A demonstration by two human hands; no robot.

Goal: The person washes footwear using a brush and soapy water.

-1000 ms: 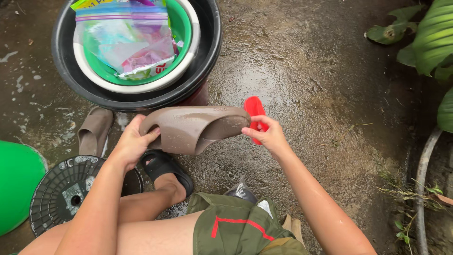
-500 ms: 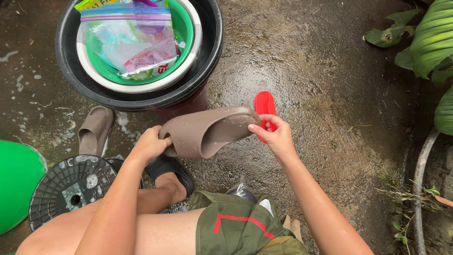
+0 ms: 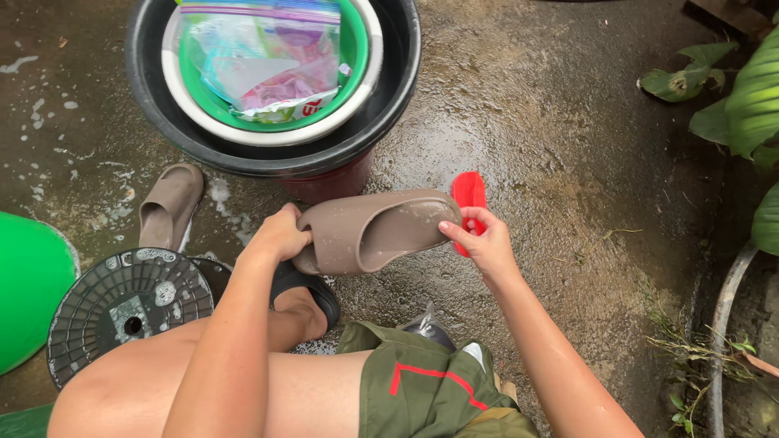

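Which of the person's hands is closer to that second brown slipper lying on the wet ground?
Left. The left hand grips the held slide's heel, just right of the grounded slipper; the right hand is farther right.

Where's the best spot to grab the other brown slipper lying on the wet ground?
Probably the strap band of the brown slipper on the ground, taken from above. It lies flat, sole down, and the raised band arches over an opening where fingers can hook under.

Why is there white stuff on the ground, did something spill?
Yes, white foamy specks and puddles dot the wet concrete left of the black tub. The other brown slipper lies there apart from its mate.
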